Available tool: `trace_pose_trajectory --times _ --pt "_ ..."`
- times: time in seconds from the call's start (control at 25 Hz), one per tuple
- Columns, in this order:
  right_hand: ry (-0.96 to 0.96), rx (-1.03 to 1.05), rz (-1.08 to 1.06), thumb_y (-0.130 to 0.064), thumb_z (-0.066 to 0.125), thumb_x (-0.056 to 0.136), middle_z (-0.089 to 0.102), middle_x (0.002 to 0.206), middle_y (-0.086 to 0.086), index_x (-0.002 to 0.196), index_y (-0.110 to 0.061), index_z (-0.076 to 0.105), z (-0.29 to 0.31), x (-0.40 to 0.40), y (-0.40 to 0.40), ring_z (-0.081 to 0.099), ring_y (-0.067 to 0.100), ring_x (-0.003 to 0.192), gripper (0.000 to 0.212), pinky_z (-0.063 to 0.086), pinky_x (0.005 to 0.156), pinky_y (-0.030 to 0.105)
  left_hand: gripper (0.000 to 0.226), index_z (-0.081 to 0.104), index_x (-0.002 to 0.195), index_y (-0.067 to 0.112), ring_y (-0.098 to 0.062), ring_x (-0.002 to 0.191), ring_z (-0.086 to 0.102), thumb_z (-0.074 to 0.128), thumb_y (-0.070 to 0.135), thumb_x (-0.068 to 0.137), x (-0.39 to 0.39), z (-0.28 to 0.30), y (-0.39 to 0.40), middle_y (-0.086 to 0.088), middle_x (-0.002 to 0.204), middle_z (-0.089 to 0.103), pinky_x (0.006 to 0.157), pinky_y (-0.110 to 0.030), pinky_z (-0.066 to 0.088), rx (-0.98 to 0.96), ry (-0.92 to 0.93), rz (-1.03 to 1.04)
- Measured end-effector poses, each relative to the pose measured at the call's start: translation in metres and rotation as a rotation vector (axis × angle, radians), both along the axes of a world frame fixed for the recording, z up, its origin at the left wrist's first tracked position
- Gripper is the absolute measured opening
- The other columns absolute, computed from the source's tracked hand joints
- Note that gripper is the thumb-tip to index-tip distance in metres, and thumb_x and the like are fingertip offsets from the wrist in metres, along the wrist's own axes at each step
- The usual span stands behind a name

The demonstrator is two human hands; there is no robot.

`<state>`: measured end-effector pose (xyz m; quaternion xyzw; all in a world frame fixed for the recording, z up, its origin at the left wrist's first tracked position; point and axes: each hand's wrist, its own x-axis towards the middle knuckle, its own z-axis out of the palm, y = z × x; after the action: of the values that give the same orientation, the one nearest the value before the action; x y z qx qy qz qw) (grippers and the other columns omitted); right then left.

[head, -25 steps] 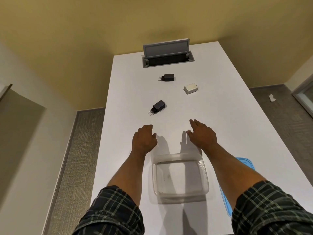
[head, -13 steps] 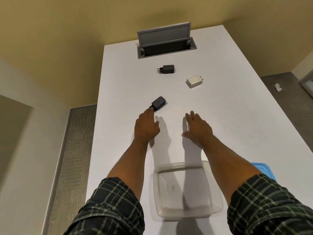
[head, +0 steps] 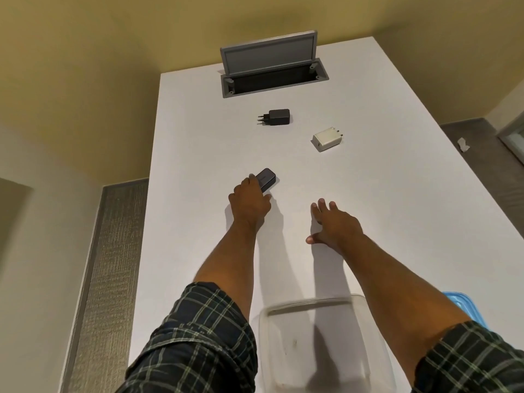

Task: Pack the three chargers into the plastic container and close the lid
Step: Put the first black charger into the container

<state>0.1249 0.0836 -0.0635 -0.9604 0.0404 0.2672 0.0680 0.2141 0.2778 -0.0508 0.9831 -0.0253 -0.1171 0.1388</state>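
So there's a long white table and the person is reaching out over it with both arms, plaid sleeves rolled back. The left hand has landed on the nearest black charger, fingers curled around its near end. It looks like a grip, but the charger seems to be sitting on the table surface, roughly mid-table and a bit toward the left edge.

The right hand is open, fingers spread, palm down low over the table and holding nothing. Can't tell if it's actually touching the surface.

The other two chargers are further up toward the far end. A second black charger lies with its prongs pointing at the left edge, and a white charger sits closer to the right edge, a little nearer than the black one. They're well apart from each other.

The clear plastic container is at the near edge, between the forearms, empty and open. Its blue lid pokes out just beside it on the right, mostly hidden behind the right arm.

At the far end there's a grey flip-up hatch standing open over a slot in the table
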Motion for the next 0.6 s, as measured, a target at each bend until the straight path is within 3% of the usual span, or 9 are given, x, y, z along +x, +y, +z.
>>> trace_pose_trajectory --times 0.28,0.6 --pt "-0.020 -0.068 -0.006 -0.064 0.071 0.080 0.029 0.158 -0.002 0.157 -0.025 0.019 0.005 0.003 0.000 0.045 0.022 0.137 0.101 0.050 0.090 0.039 0.046 0.049 0.132 0.008 -0.035 0.120 0.054 0.060 0.034 0.097 0.010 -0.011 -0.003 -0.012 0.129 0.056 0.095 -0.044 0.043 -0.032 -0.001 0.050" --pt "0.009 -0.090 -0.003 -0.065 0.070 0.080 0.026 0.161 -0.003 0.158 -0.025 0.017 0.007 0.006 0.003 0.042 0.022 0.141 0.102 0.050 0.092 0.039 0.036 0.056 0.122 0.006 -0.034 0.113 0.058 0.060 0.032 0.097 0.019 -0.011 -0.005 -0.012 0.122 0.059 0.092 -0.043 0.046 -0.054 -0.057 0.074"
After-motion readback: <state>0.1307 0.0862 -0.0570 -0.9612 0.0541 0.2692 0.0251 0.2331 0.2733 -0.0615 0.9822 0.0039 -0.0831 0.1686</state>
